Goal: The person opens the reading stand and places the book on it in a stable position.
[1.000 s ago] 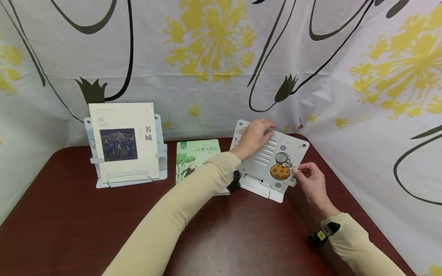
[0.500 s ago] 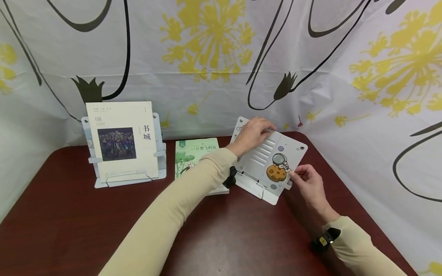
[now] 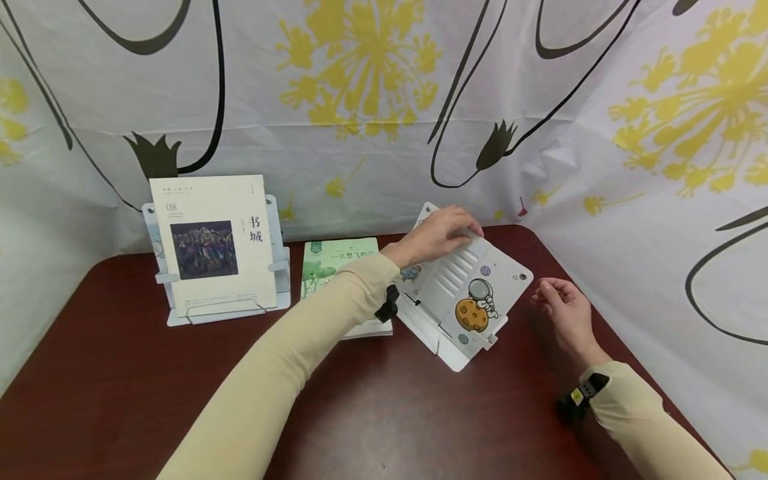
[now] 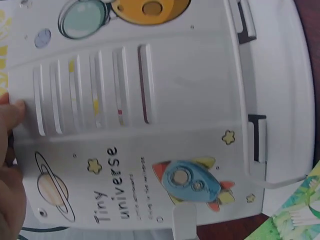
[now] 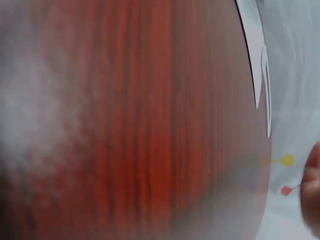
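Note:
A white book stand [image 3: 501,267] with a printed astronaut, planets and a rocket leans back on the table at the right, turned at an angle. My left hand [image 3: 441,235] grips its top edge; in the left wrist view the thumb of that hand [image 4: 11,165] lies on the stand's front face, and the fingers behind are mostly hidden. Off the stand's right side is my right hand [image 3: 569,317], apart from it, fingers loosely curled around nothing. Only a blurred bit of the right hand [image 5: 312,195] shows in the right wrist view.
A green-covered book [image 3: 318,267] lies left of the stand, partly under my left forearm. Farther left, a pale blue book stand [image 3: 279,267] holds a cream book [image 3: 246,200]. Patterned cloth [image 3: 360,160] hangs behind and beside the dark red-brown table [image 3: 384,413].
The white stand has turned so its right side swings toward me. My right hand has let go of the stand's right side and moved right. My left hand keeps its grip on top.

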`<control>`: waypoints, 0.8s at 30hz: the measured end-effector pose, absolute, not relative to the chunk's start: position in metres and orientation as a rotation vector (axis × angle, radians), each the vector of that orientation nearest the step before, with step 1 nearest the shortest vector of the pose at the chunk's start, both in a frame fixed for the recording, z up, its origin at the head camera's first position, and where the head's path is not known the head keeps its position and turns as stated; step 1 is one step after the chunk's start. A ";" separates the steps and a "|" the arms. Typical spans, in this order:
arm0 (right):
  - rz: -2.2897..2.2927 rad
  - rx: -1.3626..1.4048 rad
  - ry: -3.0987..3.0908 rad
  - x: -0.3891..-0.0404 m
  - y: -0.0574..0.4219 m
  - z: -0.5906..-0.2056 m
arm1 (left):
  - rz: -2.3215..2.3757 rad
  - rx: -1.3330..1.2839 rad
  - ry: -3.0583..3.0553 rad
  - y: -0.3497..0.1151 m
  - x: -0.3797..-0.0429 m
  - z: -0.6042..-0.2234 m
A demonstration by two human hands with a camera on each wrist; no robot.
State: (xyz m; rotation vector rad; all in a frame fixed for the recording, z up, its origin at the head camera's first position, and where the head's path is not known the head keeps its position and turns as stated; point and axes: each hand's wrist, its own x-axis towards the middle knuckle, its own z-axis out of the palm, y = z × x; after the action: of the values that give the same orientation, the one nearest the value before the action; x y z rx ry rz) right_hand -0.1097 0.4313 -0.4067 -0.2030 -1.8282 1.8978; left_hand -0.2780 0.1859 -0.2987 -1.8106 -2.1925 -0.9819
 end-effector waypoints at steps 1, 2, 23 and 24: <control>1.882 -0.247 -1.867 -0.110 0.434 -0.407 | -0.990 -1.841 -2.169 0.185 -0.279 -0.299; 1.866 -0.292 -1.916 -0.111 0.436 -0.407 | -0.996 -1.871 -2.144 0.184 -0.280 -0.299; 1.074 -0.564 -2.822 -0.168 0.440 -0.401 | -1.042 -2.112 -1.849 0.163 -0.279 -0.301; 1.048 -0.565 -2.840 -0.170 0.440 -0.401 | -1.046 -2.115 -1.842 0.162 -0.279 -0.302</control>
State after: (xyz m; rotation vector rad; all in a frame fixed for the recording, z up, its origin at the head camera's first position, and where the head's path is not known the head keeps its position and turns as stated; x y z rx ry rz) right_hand -0.1705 0.4397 -0.4006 -0.5648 -2.8402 1.0482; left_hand -0.2789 0.1620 -0.3018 -2.1149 -1.8418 -1.0461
